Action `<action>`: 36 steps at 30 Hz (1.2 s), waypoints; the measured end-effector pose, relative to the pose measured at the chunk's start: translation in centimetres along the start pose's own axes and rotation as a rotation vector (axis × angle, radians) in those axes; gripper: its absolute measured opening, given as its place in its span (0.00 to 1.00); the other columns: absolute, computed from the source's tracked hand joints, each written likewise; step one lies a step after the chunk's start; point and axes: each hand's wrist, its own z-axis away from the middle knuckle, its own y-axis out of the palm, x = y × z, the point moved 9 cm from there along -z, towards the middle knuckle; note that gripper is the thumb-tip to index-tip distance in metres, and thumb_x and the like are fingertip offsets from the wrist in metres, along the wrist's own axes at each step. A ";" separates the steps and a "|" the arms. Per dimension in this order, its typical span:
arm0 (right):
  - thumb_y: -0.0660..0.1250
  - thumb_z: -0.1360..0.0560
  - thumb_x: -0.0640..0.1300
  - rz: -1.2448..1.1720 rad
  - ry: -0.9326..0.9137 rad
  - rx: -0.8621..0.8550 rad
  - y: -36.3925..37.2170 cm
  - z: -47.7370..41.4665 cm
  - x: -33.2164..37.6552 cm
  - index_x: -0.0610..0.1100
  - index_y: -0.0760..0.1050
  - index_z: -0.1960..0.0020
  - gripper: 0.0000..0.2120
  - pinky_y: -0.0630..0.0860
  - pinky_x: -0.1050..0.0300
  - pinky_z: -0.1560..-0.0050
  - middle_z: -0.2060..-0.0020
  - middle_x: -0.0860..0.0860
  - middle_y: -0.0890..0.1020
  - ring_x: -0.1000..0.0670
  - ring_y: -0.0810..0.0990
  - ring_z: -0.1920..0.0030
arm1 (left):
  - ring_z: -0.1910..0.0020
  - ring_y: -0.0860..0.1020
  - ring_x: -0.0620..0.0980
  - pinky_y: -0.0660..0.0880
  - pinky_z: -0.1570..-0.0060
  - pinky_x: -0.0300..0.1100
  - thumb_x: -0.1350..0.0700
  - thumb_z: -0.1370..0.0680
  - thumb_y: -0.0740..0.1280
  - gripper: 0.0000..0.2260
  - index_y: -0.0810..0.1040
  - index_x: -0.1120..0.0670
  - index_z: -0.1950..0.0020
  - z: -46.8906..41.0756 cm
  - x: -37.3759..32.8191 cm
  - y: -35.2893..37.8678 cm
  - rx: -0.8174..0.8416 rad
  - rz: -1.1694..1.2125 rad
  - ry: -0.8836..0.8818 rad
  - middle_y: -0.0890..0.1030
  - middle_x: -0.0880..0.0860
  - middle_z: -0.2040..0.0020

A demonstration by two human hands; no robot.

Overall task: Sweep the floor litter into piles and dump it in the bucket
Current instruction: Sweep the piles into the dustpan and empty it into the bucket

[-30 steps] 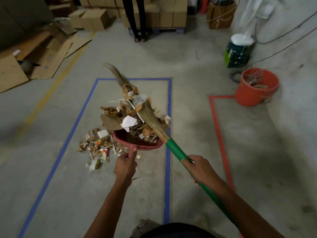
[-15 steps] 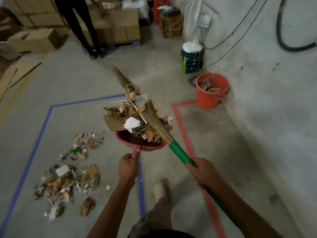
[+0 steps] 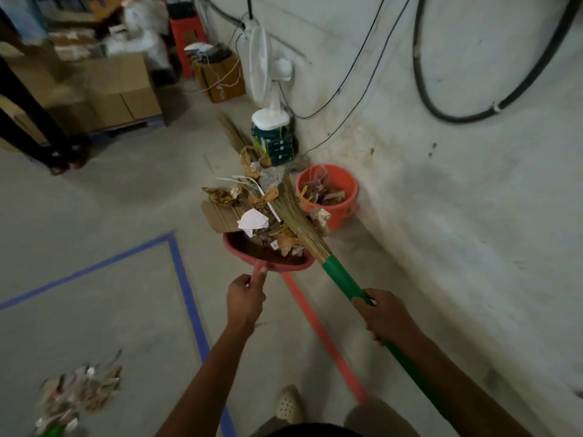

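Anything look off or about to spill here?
The red plastic dustpan is overheaped: a flat brown cardboard piece overhangs its left rim, pinned by the green-handled straw broom. A loose litter pile lies on the floor, lower left.

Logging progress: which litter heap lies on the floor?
The blurred pile at lower left, beside the blue tape; the others sit on the red dustpan and in the orange bucket.

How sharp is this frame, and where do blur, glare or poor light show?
Head view: the loaded dustpan, the bucket, the left hand and the right hand are fairly sharp. Head view: the litter pile at lower left and the cardboard boxes at upper left are smeared. Head view: the light is dim, darker toward the corners, with no glare.
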 end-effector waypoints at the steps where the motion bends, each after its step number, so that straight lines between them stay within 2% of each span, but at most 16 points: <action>1: 0.65 0.20 0.49 -0.005 0.015 -0.017 -0.7 -1.4 0.5 0.48 0.78 0.48 0.07 0.72 0.62 0.77 0.71 0.48 0.78 0.54 0.73 0.79 | 0.78 0.69 0.47 0.64 0.74 0.42 0.38 0.23 0.69 0.24 0.70 0.56 0.65 -1.9 -1.0 1.1 0.020 -0.018 0.014 0.74 0.53 0.74; 8: 0.65 0.20 0.50 -0.057 0.091 -0.105 -5.8 -13.8 2.4 0.52 0.76 0.46 0.04 0.73 0.62 0.76 0.71 0.47 0.79 0.55 0.74 0.79 | 0.79 0.68 0.47 0.64 0.72 0.43 0.39 0.23 0.70 0.25 0.68 0.56 0.68 -15.1 -6.2 11.0 0.142 -0.070 0.033 0.72 0.51 0.77; 13: 0.64 0.19 0.50 -0.039 0.105 -0.103 -9.9 -24.5 2.3 0.51 0.75 0.47 0.04 0.73 0.62 0.76 0.68 0.46 0.79 0.53 0.74 0.77 | 0.80 0.67 0.44 0.62 0.76 0.39 0.44 0.22 0.71 0.22 0.68 0.57 0.66 -23.5 -8.8 19.3 0.173 -0.083 0.006 0.71 0.55 0.73; 17: 0.63 0.18 0.50 -0.019 0.137 -0.070 -13.4 -32.9 2.0 0.52 0.72 0.47 0.02 0.73 0.61 0.75 0.67 0.46 0.80 0.51 0.75 0.75 | 0.78 0.70 0.47 0.65 0.76 0.40 0.45 0.21 0.69 0.21 0.73 0.61 0.64 -30.0 -10.6 25.1 0.153 -0.131 -0.008 0.73 0.59 0.71; 21: 0.64 0.19 0.51 -0.009 0.191 -0.026 -16.3 -40.1 1.7 0.53 0.71 0.46 0.04 0.74 0.60 0.74 0.67 0.46 0.80 0.52 0.75 0.74 | 0.78 0.69 0.48 0.64 0.79 0.39 0.47 0.21 0.70 0.19 0.71 0.59 0.63 -35.4 -11.6 30.5 0.161 -0.142 -0.044 0.70 0.58 0.71; 24: 0.64 0.19 0.51 0.011 0.220 -0.006 -17.8 -44.9 1.2 0.53 0.72 0.46 0.04 0.74 0.60 0.75 0.68 0.47 0.80 0.52 0.75 0.75 | 0.78 0.70 0.47 0.65 0.75 0.41 0.44 0.22 0.71 0.22 0.69 0.58 0.65 -39.2 -10.8 33.8 0.162 -0.151 -0.107 0.70 0.57 0.73; 27: 0.65 0.19 0.51 0.018 0.267 0.024 -18.3 -49.6 0.1 0.53 0.73 0.45 0.04 0.74 0.60 0.75 0.68 0.47 0.80 0.52 0.74 0.75 | 0.78 0.70 0.47 0.67 0.73 0.43 0.44 0.22 0.70 0.22 0.72 0.59 0.66 -43.0 -9.2 36.9 0.184 -0.184 -0.192 0.73 0.55 0.74; 29: 0.65 0.19 0.51 0.020 0.310 0.050 -18.1 -52.9 -0.9 0.52 0.73 0.45 0.05 0.73 0.60 0.75 0.68 0.47 0.79 0.51 0.75 0.75 | 0.78 0.70 0.48 0.67 0.71 0.44 0.44 0.22 0.70 0.22 0.71 0.56 0.68 -45.8 -8.0 38.7 0.193 -0.210 -0.219 0.74 0.53 0.76; 36: 0.65 0.19 0.51 0.022 0.443 0.086 -15.4 -65.6 -5.1 0.49 0.74 0.44 0.07 0.72 0.61 0.75 0.68 0.46 0.79 0.51 0.75 0.75 | 0.79 0.70 0.46 0.65 0.75 0.39 0.38 0.22 0.68 0.23 0.72 0.55 0.67 -57.1 -2.2 46.0 0.311 -0.285 -0.353 0.74 0.51 0.75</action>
